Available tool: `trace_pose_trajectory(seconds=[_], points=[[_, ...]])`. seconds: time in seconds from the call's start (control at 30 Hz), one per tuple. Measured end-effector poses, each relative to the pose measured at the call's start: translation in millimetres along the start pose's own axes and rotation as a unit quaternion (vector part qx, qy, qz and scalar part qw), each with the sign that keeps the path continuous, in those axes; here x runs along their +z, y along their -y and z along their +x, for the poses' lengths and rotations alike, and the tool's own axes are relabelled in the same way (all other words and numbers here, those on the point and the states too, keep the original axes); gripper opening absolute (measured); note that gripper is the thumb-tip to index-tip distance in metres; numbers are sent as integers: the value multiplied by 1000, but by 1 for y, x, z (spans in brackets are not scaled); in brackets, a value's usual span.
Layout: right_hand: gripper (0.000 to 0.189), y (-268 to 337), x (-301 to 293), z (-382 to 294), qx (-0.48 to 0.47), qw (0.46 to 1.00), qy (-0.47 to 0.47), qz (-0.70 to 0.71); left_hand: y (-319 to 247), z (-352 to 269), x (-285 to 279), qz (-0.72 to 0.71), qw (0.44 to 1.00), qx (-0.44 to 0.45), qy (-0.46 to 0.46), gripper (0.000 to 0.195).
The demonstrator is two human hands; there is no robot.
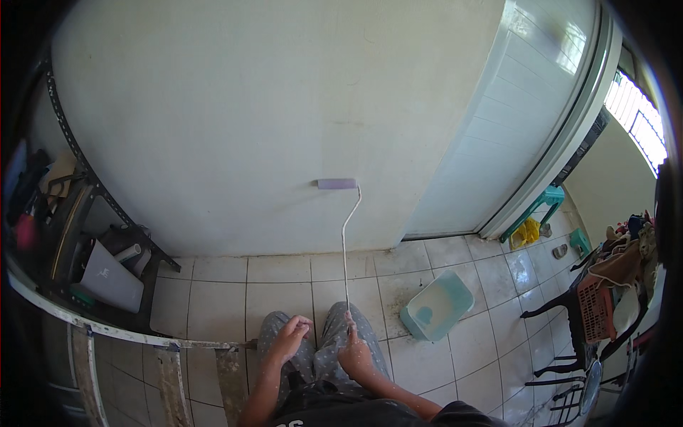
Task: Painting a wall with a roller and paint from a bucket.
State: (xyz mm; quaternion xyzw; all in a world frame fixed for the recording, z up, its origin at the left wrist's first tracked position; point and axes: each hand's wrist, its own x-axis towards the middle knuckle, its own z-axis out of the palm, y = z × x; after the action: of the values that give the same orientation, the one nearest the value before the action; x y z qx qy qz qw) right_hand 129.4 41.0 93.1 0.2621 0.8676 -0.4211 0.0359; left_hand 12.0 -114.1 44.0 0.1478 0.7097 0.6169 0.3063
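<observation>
My right hand point(355, 355) is closed around the handle of a paint roller, with its index finger stretched along it. From there the roller's long, bent metal rod point(343, 240) runs up to a pale lilac roller sleeve point(336, 184), which lies level against the off-white wall point(240, 133). Nothing shows in my left hand point(290, 337); its fingers are loosely curled above my left thigh. On the tiled floor to the right of my knees stands a translucent teal plastic tub point(440, 307) with whitish liquid in it. Small white spots speckle my right hand and forearm.
A paint-stained ladder point(171, 381) stands close on my left. Beyond it, a dark metal shelf unit point(125, 213) holds a grey bin point(112, 275). To the right are a white door point(480, 155), a green stool point(547, 200) and a dark chair with a laundry-filled orange basket point(595, 309).
</observation>
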Motion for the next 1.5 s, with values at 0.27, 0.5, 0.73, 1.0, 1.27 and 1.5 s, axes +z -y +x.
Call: trace_pose_trajectory(seconds=[0.27,0.5,0.73,1.0,1.27,1.5], points=[[59,-46,33,34,107,994,-17,-9,6,5,19,-34,999,-19,35,19],[43,-37,23,21,63,996,-45,-32,35,31,28,12,998,-42,54,21],[52,-35,-3,6,6,994,-106,3,13,121,96,-96,972,-193,93,39],[63,-24,-28,11,118,948,53,292,-40,176,115,-419,890,-176,5,22],[63,-2,-44,16,141,761,208,598,-112,153,112,-341,935,-100,3,21],[33,-25,-30,28,145,763,218,590,-99,165,117,-241,960,-142,-11,24]])
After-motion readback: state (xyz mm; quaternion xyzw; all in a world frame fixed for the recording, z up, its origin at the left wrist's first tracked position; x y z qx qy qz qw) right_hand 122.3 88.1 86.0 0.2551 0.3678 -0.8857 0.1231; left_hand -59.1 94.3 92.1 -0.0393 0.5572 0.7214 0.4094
